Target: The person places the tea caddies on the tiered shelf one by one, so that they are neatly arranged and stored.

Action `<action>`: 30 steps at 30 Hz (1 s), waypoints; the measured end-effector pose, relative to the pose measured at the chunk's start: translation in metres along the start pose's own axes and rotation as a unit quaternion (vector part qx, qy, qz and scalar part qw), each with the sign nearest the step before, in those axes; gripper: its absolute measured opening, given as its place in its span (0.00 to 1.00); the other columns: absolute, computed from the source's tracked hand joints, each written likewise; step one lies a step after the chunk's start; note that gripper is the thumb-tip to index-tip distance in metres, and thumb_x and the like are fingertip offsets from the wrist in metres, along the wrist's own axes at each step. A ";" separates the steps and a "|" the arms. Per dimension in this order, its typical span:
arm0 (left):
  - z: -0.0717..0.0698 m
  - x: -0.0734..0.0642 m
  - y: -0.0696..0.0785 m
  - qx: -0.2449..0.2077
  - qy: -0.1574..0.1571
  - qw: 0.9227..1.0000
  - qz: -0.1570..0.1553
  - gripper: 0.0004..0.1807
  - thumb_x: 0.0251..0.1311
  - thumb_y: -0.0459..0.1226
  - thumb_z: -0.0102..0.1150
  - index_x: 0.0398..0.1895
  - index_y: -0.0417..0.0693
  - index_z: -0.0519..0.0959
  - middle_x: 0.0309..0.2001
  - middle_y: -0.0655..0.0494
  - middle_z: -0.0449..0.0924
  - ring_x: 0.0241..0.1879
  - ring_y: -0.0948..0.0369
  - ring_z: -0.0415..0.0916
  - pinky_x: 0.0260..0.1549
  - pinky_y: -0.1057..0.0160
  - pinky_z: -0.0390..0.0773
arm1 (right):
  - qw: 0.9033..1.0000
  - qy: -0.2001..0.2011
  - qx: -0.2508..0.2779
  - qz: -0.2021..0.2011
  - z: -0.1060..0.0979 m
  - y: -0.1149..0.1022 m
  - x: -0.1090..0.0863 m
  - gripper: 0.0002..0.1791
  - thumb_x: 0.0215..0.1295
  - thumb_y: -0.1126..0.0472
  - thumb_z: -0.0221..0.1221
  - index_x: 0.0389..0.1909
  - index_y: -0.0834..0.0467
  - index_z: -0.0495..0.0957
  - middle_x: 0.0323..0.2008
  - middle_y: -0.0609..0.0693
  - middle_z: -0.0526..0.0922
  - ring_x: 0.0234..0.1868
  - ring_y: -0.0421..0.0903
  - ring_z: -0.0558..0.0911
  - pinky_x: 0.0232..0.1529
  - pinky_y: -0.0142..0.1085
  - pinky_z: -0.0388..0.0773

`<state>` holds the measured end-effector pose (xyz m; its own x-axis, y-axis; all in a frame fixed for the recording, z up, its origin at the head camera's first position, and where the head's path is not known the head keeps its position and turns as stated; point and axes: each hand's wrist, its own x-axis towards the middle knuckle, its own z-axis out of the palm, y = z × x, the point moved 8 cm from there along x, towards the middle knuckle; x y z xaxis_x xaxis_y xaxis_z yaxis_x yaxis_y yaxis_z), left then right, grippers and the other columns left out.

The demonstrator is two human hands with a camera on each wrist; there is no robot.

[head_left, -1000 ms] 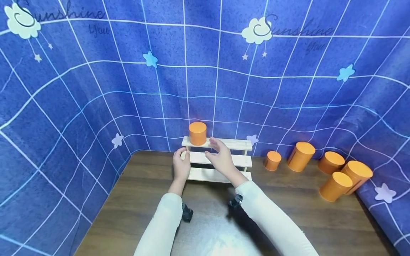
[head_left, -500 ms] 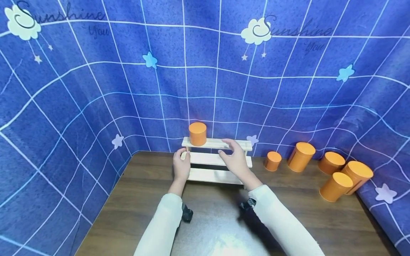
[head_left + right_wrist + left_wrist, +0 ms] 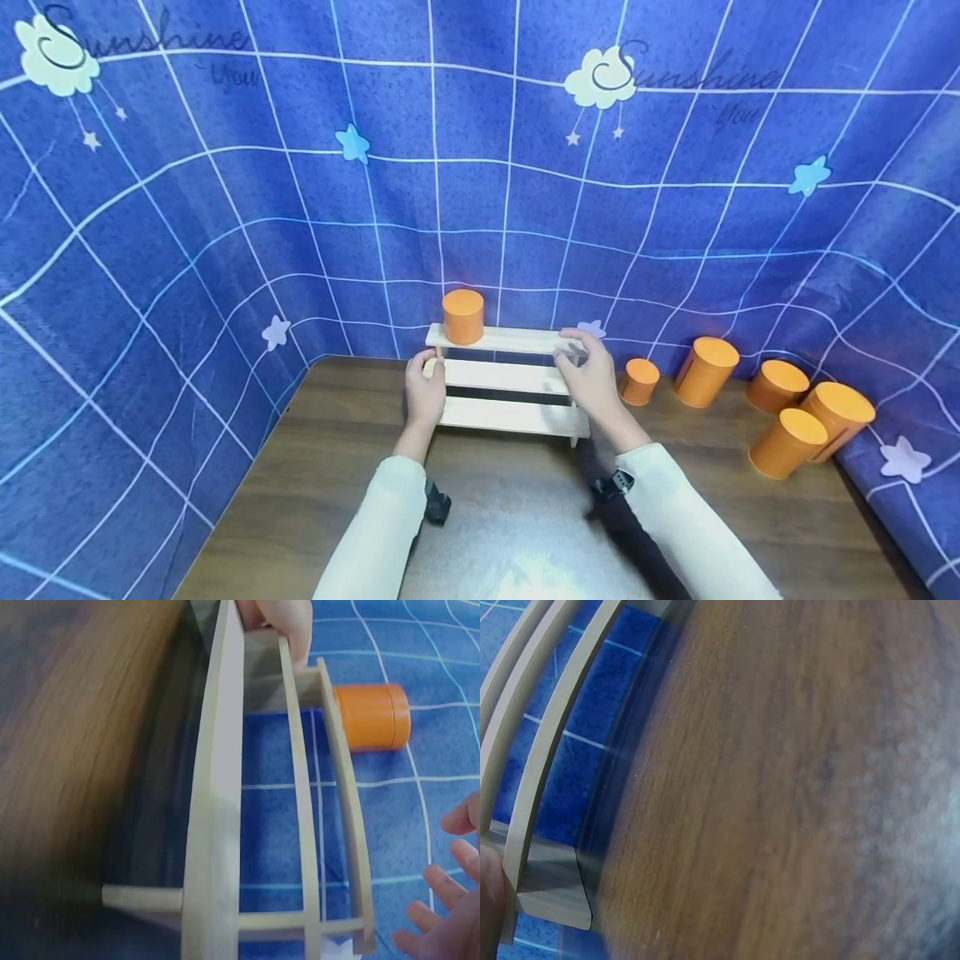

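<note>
A three-tier wooden display rack (image 3: 510,415) stands at the back of the table, its tiers rising like steps. On the left part of its top tier sits an orange cylindrical box with a lid (image 3: 463,318). My left hand (image 3: 425,392) grips the rack's left end; in the left wrist view only a bit of finger (image 3: 490,900) shows against the wood. My right hand (image 3: 592,382) is by the rack's right end. In the right wrist view, the fingers of that hand (image 3: 454,915) are spread beside the top tier, holding nothing.
Several more orange cylindrical boxes stand on the right: a small one (image 3: 640,382), a tall one (image 3: 705,372) and a group by the right edge (image 3: 787,442). A blue patterned cloth (image 3: 480,192) hangs behind and beside the brown wooden table (image 3: 300,500).
My right hand has moved right along the rack, from near the orange box on the top tier to the rack's right end. The left hand keeps its place.
</note>
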<state>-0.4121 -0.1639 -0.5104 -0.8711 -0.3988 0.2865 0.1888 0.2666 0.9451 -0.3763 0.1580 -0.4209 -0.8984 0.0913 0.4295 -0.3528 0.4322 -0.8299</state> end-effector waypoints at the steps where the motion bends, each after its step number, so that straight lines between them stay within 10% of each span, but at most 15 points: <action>1: 0.000 0.000 0.000 0.001 0.001 1.000 0.001 0.14 0.75 0.34 0.58 0.58 0.37 0.81 0.59 0.37 0.79 0.66 0.43 0.75 0.71 0.45 0.71 | 1.000 0.002 0.001 0.000 -0.002 0.001 0.000 0.20 0.68 0.62 0.65 0.60 0.58 0.82 0.67 0.57 0.80 0.71 0.56 0.76 0.68 0.55 0.73; 16: 0.000 0.001 0.003 -0.004 0.000 1.000 0.010 0.14 0.75 0.33 0.58 0.58 0.36 0.81 0.60 0.36 0.79 0.66 0.42 0.75 0.71 0.45 0.71 | 0.995 0.081 -0.042 -0.043 -0.036 0.036 0.007 0.16 0.60 0.70 0.66 0.50 0.67 0.84 0.63 0.68 0.82 0.75 0.71 0.66 0.82 0.59 0.52; 30: 0.000 0.001 -0.002 -0.012 -0.005 1.000 0.009 0.14 0.75 0.34 0.58 0.58 0.37 0.81 0.60 0.37 0.79 0.67 0.44 0.74 0.72 0.45 0.70 | 0.992 0.097 -0.076 0.018 -0.060 0.076 -0.003 0.19 0.58 0.65 0.66 0.52 0.66 0.84 0.69 0.66 0.74 0.74 0.67 0.64 0.73 0.60 0.60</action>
<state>-0.4139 -0.1649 -0.5118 -0.8716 -0.3855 0.3030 0.2161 0.2528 0.9431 -0.3849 0.2444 -0.4636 -0.8375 0.2738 0.4729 -0.2645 0.5542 -0.7893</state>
